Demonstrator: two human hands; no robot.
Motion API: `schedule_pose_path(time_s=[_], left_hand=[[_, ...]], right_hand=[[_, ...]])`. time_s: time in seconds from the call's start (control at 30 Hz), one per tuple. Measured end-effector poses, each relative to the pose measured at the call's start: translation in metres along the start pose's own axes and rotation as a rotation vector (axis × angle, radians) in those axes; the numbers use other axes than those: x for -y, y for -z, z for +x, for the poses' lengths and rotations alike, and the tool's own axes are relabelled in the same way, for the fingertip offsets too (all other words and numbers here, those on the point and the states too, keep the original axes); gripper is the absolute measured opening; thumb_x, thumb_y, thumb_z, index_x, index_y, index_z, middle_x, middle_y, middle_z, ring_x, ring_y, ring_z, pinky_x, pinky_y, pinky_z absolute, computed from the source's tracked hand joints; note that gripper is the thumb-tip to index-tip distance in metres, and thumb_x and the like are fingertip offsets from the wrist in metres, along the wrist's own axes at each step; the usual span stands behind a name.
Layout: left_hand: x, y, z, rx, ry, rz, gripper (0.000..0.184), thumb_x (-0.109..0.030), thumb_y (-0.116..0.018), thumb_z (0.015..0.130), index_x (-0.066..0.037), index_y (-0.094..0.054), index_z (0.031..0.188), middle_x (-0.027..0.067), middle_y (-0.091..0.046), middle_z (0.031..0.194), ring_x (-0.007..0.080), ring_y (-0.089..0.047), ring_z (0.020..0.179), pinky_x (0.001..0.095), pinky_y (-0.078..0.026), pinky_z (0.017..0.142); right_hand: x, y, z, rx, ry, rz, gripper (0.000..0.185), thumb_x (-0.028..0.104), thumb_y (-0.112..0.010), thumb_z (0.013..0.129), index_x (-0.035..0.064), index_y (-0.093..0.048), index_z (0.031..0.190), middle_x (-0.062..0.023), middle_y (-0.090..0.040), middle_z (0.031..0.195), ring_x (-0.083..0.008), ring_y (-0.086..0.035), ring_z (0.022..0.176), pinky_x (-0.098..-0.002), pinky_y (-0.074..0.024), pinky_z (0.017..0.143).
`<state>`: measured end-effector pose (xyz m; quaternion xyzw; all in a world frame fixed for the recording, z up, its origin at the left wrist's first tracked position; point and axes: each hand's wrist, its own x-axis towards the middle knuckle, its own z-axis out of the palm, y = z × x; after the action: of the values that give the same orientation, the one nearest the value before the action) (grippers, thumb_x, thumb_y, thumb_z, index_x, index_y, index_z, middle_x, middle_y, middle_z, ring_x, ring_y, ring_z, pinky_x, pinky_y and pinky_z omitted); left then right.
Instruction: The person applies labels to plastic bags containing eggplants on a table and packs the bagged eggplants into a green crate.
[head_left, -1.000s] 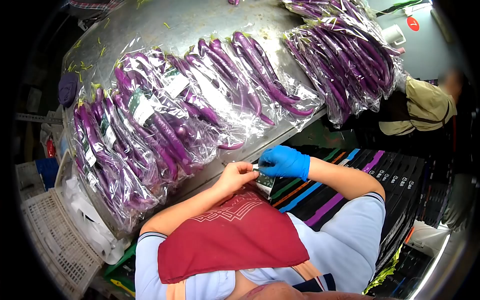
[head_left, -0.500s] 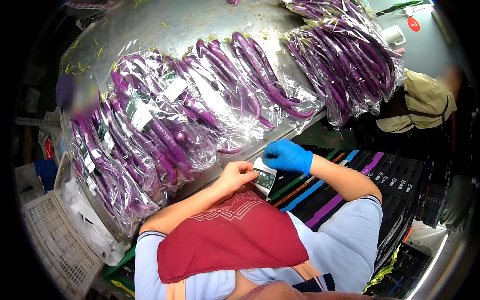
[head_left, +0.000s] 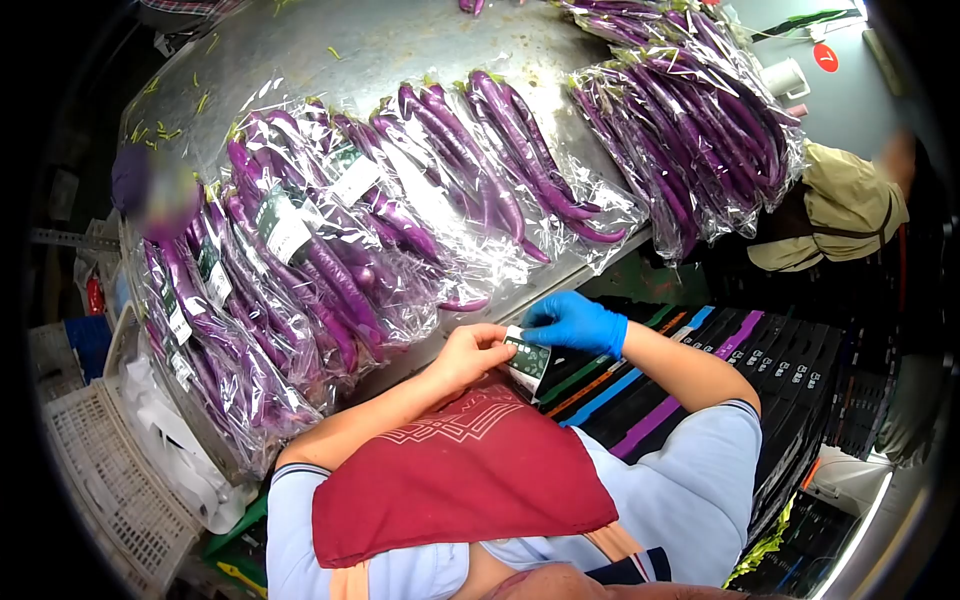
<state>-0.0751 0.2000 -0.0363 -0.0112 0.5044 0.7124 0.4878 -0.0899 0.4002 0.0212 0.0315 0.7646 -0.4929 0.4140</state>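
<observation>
Bare-skinned, my left hand [head_left: 474, 352] pinches a small green and white label [head_left: 527, 360] between thumb and fingers, just past the table's front edge. My right hand [head_left: 573, 325], in a blue glove, has its fingers curled at the label's upper right; whether they grip it is hidden. Clear bags of long purple eggplants [head_left: 320, 270] lie in a row on the metal table [head_left: 400, 40] beyond my hands, and several on the left bear labels. More bagged eggplants [head_left: 690, 140] are piled at the right.
Black crates [head_left: 780, 370] with coloured strips stand right of my body. A white basket [head_left: 110, 480] is at the lower left. Another person's beige sleeve [head_left: 850, 200] shows at the right. A white mug [head_left: 785, 77] sits at the upper right.
My gloved hand first rose slightly off the label, then came down closer to its upper edge. The label has turned to show more of its green face. My left hand has stayed nearly still.
</observation>
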Motion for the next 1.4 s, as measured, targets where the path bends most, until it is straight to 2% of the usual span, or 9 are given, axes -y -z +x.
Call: schedule_pose_path(time_s=[0.17,0.43,0.57,0.7,0.9,1.0,1.1,1.17,1.4], left_hand=[[-0.001,0.001,-0.001,0.016,0.056,0.011,0.021,-0.007,-0.058,0.078,0.001,-0.057,0.097,0.0006,-0.056,0.068,0.0039,-0.046,0.053,0.0161,-0.032,0.042],[0.006,0.004,-0.001,0.127,0.162,-0.034,0.013,-0.007,-0.061,0.077,0.000,-0.060,0.088,-0.0004,-0.057,0.071,0.0040,-0.049,0.059,0.0164,-0.038,0.051],[0.011,0.008,0.003,0.141,0.135,0.019,0.017,-0.006,-0.061,0.077,0.000,-0.060,0.092,0.0008,-0.060,0.080,0.0055,-0.053,0.069,0.0185,-0.043,0.063],[0.012,0.014,0.007,0.160,0.127,0.111,0.020,-0.009,-0.062,0.076,-0.001,-0.060,0.094,-0.0015,-0.057,0.076,0.0040,-0.049,0.068,0.0190,-0.041,0.063],[0.013,0.015,0.013,0.210,0.117,0.188,0.023,-0.010,-0.061,0.076,0.000,-0.058,0.097,0.0011,-0.059,0.080,0.0062,-0.051,0.071,0.0210,-0.042,0.063],[0.002,0.009,0.013,0.235,0.054,0.196,0.023,-0.009,-0.059,0.078,0.000,-0.058,0.098,0.0014,-0.059,0.082,0.0059,-0.052,0.073,0.0208,-0.043,0.065],[-0.009,-0.003,0.011,0.285,-0.014,0.126,0.024,-0.013,-0.061,0.078,-0.003,-0.059,0.099,-0.0045,-0.051,0.071,0.0032,-0.045,0.067,0.0187,-0.038,0.061],[-0.012,-0.010,0.012,0.273,-0.109,0.059,0.023,-0.012,-0.062,0.077,0.000,-0.059,0.096,-0.0016,-0.056,0.078,0.0045,-0.049,0.073,0.0185,-0.039,0.065],[-0.028,-0.027,0.007,0.387,0.057,-0.162,0.021,-0.008,-0.058,0.079,0.000,-0.055,0.098,0.0042,-0.059,0.086,0.0085,-0.055,0.078,0.0213,-0.043,0.071]], right_hand=[[0.011,0.047,-0.001,-0.149,0.074,-0.022,0.021,0.017,-0.060,0.075,-0.0016,-0.059,0.085,-0.0037,-0.058,0.074,-0.0084,-0.051,0.069,-0.0235,-0.0422,0.066],[0.116,0.138,0.057,-0.345,0.366,-0.485,0.019,0.015,-0.059,0.075,-0.0018,-0.059,0.084,-0.0076,-0.057,0.069,-0.0105,-0.051,0.064,-0.0261,-0.0428,0.061],[0.141,0.149,0.139,-0.859,0.951,-0.719,0.015,0.019,-0.055,0.075,0.0040,-0.055,0.073,-0.0131,-0.054,0.071,-0.0275,-0.053,0.066,-0.0339,-0.0431,0.061],[0.145,0.135,0.168,-1.064,1.364,-1.138,0.011,0.011,-0.056,0.067,0.0096,-0.053,0.078,-0.0075,-0.055,0.078,-0.0229,-0.054,0.070,-0.0340,-0.0426,0.061],[0.040,0.093,0.183,-0.669,1.052,-1.363,0.014,0.011,-0.052,0.068,0.0087,-0.052,0.082,-0.0058,-0.055,0.083,-0.0199,-0.055,0.079,-0.0333,-0.0408,0.072],[0.043,0.089,0.135,-0.544,0.934,-1.184,0.013,0.013,-0.053,0.072,0.0088,-0.054,0.084,-0.0060,-0.056,0.085,-0.0218,-0.055,0.080,-0.0350,-0.0421,0.070],[0.046,0.066,0.079,0.006,0.652,-0.647,0.030,0.025,-0.056,0.079,0.0075,-0.054,0.103,-0.0096,-0.057,0.102,-0.0267,-0.055,0.094,-0.0354,-0.0436,0.080],[0.040,0.044,0.046,0.266,0.555,-0.435,0.047,0.035,-0.058,0.078,0.0032,-0.050,0.111,-0.0195,-0.035,0.128,-0.0312,-0.042,0.113,-0.0355,-0.0353,0.092],[0.042,0.054,-0.014,0.337,0.184,-0.393,0.031,0.028,-0.063,0.073,-0.0015,-0.056,0.075,-0.0225,-0.036,0.126,-0.0258,-0.045,0.109,-0.0299,-0.0383,0.084]])
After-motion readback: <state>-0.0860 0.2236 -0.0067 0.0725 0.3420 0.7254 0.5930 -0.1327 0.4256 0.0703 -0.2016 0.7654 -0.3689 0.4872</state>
